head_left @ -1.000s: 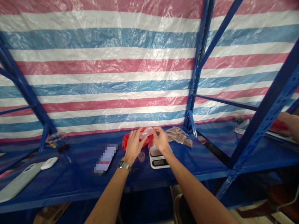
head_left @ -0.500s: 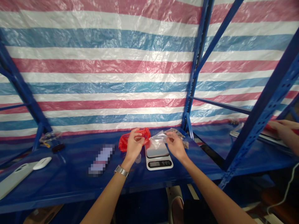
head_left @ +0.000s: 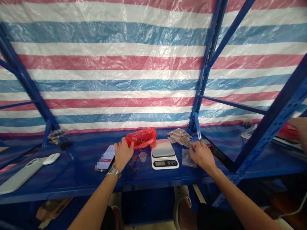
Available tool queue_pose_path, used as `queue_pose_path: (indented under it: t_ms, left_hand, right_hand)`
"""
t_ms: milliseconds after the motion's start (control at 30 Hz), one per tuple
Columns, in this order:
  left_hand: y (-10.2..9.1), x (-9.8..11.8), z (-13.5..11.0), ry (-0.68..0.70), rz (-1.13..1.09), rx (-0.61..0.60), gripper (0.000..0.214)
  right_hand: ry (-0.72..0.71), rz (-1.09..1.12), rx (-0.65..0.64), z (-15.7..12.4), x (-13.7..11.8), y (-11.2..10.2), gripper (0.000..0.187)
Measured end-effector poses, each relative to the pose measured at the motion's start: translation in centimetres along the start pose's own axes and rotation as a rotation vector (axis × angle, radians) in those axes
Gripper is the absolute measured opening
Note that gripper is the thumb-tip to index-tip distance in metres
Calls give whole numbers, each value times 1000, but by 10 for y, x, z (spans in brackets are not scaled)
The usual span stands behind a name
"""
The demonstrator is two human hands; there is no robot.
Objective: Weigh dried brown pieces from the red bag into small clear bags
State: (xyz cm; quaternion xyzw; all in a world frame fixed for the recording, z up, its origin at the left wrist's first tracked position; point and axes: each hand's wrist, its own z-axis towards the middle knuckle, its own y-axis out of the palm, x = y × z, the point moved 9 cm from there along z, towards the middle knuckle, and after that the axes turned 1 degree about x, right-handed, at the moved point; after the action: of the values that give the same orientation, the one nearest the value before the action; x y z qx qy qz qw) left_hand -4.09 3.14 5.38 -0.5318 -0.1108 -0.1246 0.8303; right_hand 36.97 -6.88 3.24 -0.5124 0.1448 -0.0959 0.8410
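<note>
My left hand (head_left: pixel 123 152) is at the left edge of a crinkled red plastic bag (head_left: pixel 141 137), thumb and fingers apart, holding nothing I can see. Brown dried bits lie inside the bag's mouth. Below it stands a small clear plastic cup (head_left: pixel 143 156). A white kitchen scale (head_left: pixel 164 154) with a bare steel plate sits between my hands. On its right, my right hand (head_left: pixel 202 154) has its fingers closed on a small clear plastic bag (head_left: pixel 191 145) beside a pile of filled bags (head_left: pixel 180 136). A flat clear bag (head_left: pixel 188 158) lies partly under this hand.
A lit phone (head_left: pixel 106 158) lies left of my left hand. Farther left are a pale phone-like object (head_left: pixel 22 174) and a white oval item (head_left: pixel 51 158). Brown crumbs (head_left: pixel 134 163) dot the blue shelf. A blue upright (head_left: pixel 268 118) and another person's hand (head_left: pixel 299 127) are at right.
Both hands have parted from the clear bag held over the scale. My left hand moved left to the red bag, my right hand right to the bag pile. The scale plate is now bare.
</note>
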Motion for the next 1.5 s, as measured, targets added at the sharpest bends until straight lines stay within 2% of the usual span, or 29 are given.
queue_pose_path:
  t_ms: [133,233,367,467,633,767,867,1000,1067,1167,1267,1367,1433,1500]
  left_hand:
    - [8,5,8,-67,-219,-40,38]
    - [-7,14,11,-85,-367,60,44]
    - [-39,29,9,4,-387,270,45]
    - [-51,35,7,50,-270,296,42]
    - [-58,33,-2,18,26,267,44]
    - [-63,39,-11,35,118,251,46]
    - [-67,45,-14,80,137,240,48]
    - [-58,52,-13,200,124,111,46]
    - [-54,52,-14,237,112,56,45]
    - [-52,50,-13,238,96,35,39]
    - [-60,54,-12,239,10,91,29]
    - [-73,73,-16,342,-234,199,27]
    - [-72,89,-21,433,-467,178,23]
    - [-62,94,-20,384,-681,113,20]
  right_hand:
    - [-130,101,96,28,-51,-5,17]
    - [-134,153,76,57,-74,3,22]
    - [-94,105,23,83,-82,20,28]
    - [-75,86,7,89,-81,26,25]
    - [-33,145,14,84,-80,14,30]
    - [-64,257,59,76,-84,-3,34]
    - [-36,464,198,70,-79,-21,39]
    - [-64,759,337,58,-83,-37,42]
    - [-45,921,324,52,-89,-35,41]
    - [50,1165,233,46,-101,-26,43]
    - [88,1340,145,40,-121,-23,44]
    - [32,1387,126,34,-141,-31,38]
    - [-17,1372,124,29,-155,-36,32]
    - [-65,1340,105,23,-168,-37,29]
